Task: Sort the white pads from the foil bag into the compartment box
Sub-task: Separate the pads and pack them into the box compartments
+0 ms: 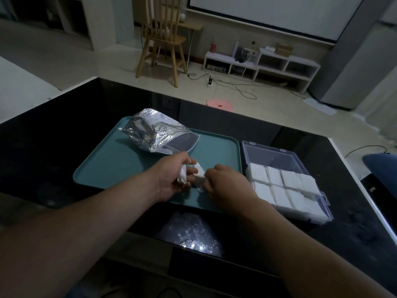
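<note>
2 limp white pads [200,173] (creased): left hand [173,177] pinches 1, right hand [228,183] another.

Silver foil bag [154,131] with faint blue printed outlines, teal tray [111,160], white pads [281,186] in clear bluish compartment box [326,211], glossy black desk [53,136], pink stool [219,105], pale wooden chair [163,39]

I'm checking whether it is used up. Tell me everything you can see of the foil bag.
The foil bag is silvery and crinkled, with faint blue print. It lies on its side on the far part of the teal tray, wide mouth open toward the near right. Its inside looks dark; no contents show. The left hand, gripping a white pad, is just before the mouth; contact cannot be told.
</note>
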Motion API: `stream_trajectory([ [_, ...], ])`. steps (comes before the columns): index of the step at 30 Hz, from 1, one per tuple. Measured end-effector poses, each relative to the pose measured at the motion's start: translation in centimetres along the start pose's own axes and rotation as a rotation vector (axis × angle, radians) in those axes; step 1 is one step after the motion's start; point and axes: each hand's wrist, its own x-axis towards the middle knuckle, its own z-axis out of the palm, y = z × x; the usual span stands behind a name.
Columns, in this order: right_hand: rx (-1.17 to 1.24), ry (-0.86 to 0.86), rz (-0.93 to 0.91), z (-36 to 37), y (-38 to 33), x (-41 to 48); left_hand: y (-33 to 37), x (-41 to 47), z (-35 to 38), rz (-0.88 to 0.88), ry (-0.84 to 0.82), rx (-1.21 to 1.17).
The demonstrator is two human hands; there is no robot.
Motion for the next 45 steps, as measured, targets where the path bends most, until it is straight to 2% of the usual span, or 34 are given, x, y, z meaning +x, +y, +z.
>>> stream_trajectory([
  [6, 0.069, 0.067, 0.033, -0.4, 0.6, 0.0, -0.5, -0.2, 0.8, 0.137, 0.03, -0.004],
  [11, 0.277, 0.309, 0.173, -2.3, 0.7, -0.7, -0.8, -0.2, 2.5, 0.261, -0.066, -0.062],
  [13, 0.371, 0.345, 0.182, -2.9, 0.1, -1.2, -1.1, -0.6, 3.4, 0.284, -0.103, -0.022],
  [16, 0.42, 0.303, 0.164, -3.1, -0.4, -2.1, -1.4, -0.8, 4.2, 0.29, -0.212, 0.048],
  [19, 0.45, 0.248, 0.066, -3.3, 0.9, -2.8, -1.0, -1.3, 4.3, 0.214, -0.325, 0.027],
  [22, 0.511, 0.164, -0.041, -4.1, 2.4, -3.7, -0.4, -1.9, 4.3, 0.04, -0.419, -0.066],
  [24, 0.615, 0.096, -0.037, -4.4, 2.8, -4.5, -0.4, -2.2, 4.6, -0.047, -0.494, -0.081],
  [27, 0.797, 0.11, -0.006, -4.4, 3.0, -5.2, -0.7, -2.7, 5.7, -0.097, -0.59, -0.089],
  [32, 0.862, 0.103, 0.014, -5.0, 3.9, -6.8, -1.3, -2.5, 7.4, -0.111, -0.66, -0.088],
  [39, 0.863, 0.126, 0.082, -5.3, 5.7, -8.8, -2.1, -3.0, 10.6, -0.133, -0.604, -0.106],
  [45, 0.667, 0.258, 0.191, -5.5, 8.5, -10.3, -2.7, -2.7, 13.3, -0.109, -0.541, -0.097],
])
